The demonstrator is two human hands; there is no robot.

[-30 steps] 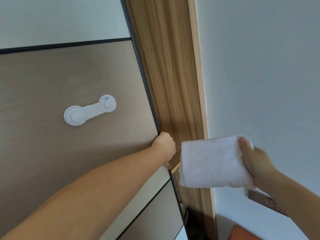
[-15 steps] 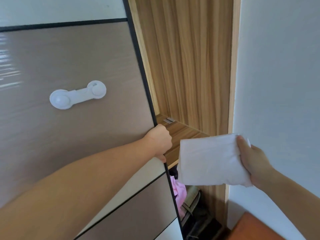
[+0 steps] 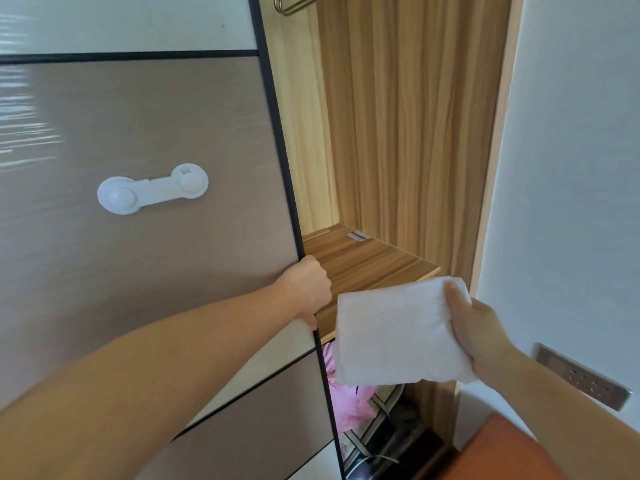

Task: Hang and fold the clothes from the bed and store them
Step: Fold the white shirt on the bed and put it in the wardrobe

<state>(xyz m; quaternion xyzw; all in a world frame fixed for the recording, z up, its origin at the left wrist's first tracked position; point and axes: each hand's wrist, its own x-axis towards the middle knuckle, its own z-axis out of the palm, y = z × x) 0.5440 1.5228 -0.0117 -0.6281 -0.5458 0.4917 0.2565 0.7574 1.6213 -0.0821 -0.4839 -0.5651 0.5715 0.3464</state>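
Observation:
A folded white garment [image 3: 394, 334] hangs in front of the open wardrobe, pinched at its right edge by my right hand [image 3: 481, 334]. My left hand [image 3: 306, 289] grips the black edge of the sliding wardrobe door [image 3: 156, 271], fingers curled round it. Behind the garment a bare wooden shelf [image 3: 360, 261] shows inside the wardrobe. Below the shelf lie pink clothing [image 3: 346, 400] and dark items, partly hidden by the garment.
A white child-safety latch [image 3: 152, 188] sits on the door panel. A metal hanger [image 3: 294, 3] shows at the top of the wardrobe. The white wall [image 3: 571, 168] on the right carries a socket plate [image 3: 581, 379]. An orange-brown surface [image 3: 512, 452] fills the lower right corner.
The sliding door has moved left under my left hand, uncovering the shelf and the clothes below. The white garment stays in my right hand at about the same spot.

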